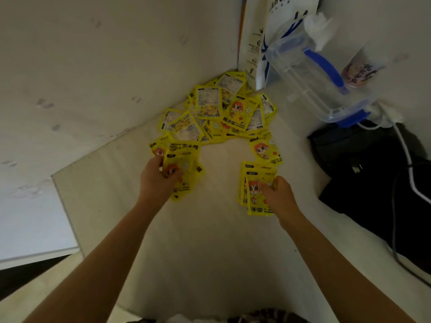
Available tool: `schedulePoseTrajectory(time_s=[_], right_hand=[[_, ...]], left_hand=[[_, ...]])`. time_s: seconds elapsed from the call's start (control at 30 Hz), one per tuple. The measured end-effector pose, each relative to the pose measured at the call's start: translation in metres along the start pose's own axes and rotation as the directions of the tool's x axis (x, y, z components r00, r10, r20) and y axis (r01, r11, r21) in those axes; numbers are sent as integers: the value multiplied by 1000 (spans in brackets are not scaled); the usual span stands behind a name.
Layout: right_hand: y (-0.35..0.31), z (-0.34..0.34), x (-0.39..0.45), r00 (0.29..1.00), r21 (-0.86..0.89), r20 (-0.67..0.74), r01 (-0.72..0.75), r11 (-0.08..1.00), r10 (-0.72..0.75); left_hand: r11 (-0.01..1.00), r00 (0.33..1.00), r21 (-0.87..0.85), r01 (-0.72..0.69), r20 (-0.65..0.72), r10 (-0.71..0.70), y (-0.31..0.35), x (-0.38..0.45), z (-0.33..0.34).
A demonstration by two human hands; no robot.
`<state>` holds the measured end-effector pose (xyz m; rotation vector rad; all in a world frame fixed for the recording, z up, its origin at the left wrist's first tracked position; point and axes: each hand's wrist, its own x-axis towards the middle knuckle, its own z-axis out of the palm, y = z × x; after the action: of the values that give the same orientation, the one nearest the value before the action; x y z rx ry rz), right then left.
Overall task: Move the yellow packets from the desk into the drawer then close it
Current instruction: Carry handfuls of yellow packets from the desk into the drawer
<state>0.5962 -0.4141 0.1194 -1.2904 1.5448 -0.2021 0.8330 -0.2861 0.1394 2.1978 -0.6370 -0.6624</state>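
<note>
Several yellow packets with a red cartoon figure lie in a heap (pixel 217 110) at the back corner of the pale desk (pixel 210 241). My left hand (pixel 157 178) grips a small bunch of yellow packets (pixel 186 173) at the heap's near left edge. My right hand (pixel 278 194) grips another bunch of packets (pixel 253 190) at the near right. One more packet (pixel 264 150) lies just behind the right bunch. No drawer shows in the view.
A clear plastic box with blue clips (pixel 312 82) leans at the back right, beside a white paper bag (pixel 279 31). A black bag (pixel 373 178) with white and dark cables lies on the desk's right side. A wall (pixel 93 78) borders the desk on the left.
</note>
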Motion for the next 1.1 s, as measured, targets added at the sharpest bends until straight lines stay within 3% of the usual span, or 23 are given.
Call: schedulePoseTrajectory(time_s=[0.2, 0.4, 0.57, 1.1], right_hand=[[34, -5, -39, 1000, 11, 16, 2, 1000, -2], [60, -1, -78, 1000, 15, -23, -4, 1000, 4], [74, 4, -109, 995, 51, -103, -13, 999, 18], [132, 97, -269, 919, 260, -353, -82, 962, 174]], left_hand=[[916, 960, -287, 279, 54, -276, -14, -73, 26], [868, 939, -359, 342, 112, -324, -30, -114, 30], [868, 939, -365, 337, 195, -283, -46, -132, 21], [969, 907, -212, 124, 421, -24, -130, -183, -48]])
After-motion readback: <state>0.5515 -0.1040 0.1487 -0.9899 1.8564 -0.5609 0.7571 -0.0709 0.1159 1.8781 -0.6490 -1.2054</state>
